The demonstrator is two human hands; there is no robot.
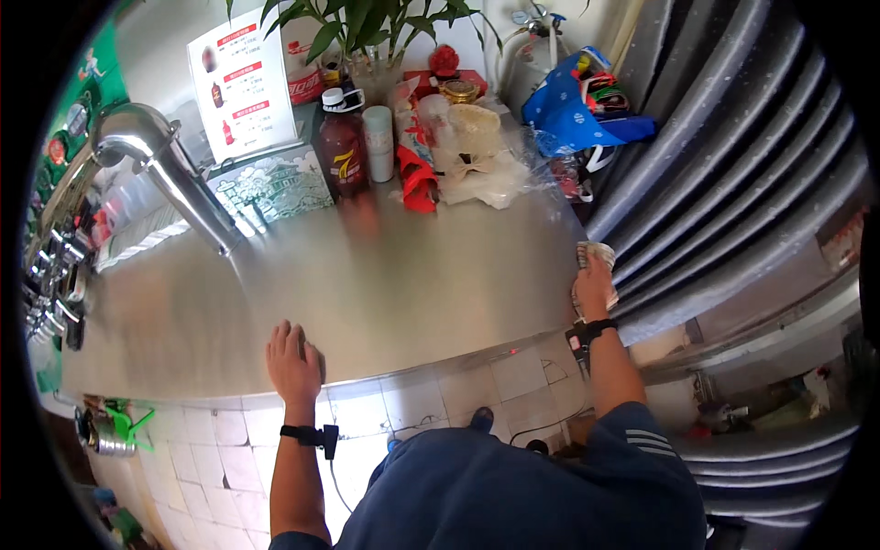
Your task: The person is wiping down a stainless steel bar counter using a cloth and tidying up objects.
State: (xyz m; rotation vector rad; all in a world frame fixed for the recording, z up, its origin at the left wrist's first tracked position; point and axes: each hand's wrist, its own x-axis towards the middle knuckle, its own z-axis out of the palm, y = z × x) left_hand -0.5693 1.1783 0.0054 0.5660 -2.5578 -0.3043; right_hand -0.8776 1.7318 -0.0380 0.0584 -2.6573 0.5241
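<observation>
Under my right hand [594, 280], at the right end of the metal counter [412, 289], is a folded cloth [599, 254] with a pale patterned weave. My fingers press over it, and part of it is hidden beneath them. My left hand [293, 361] rests by the counter's front edge, fingers extended and holding nothing. Both wrists carry black straps with small devices and cables. Toward the back stand a dark red bottle [345, 155] with a white cap and a pale green cylindrical container [379, 143].
A chrome beer tap column [172, 179] rises at the left. Along the back are a printed menu stand [240, 89], a leafy plant [371, 27], and plastic bags [474, 158]. A blue bag [570, 103] sits at the back right beside a grey pleated curtain [715, 151].
</observation>
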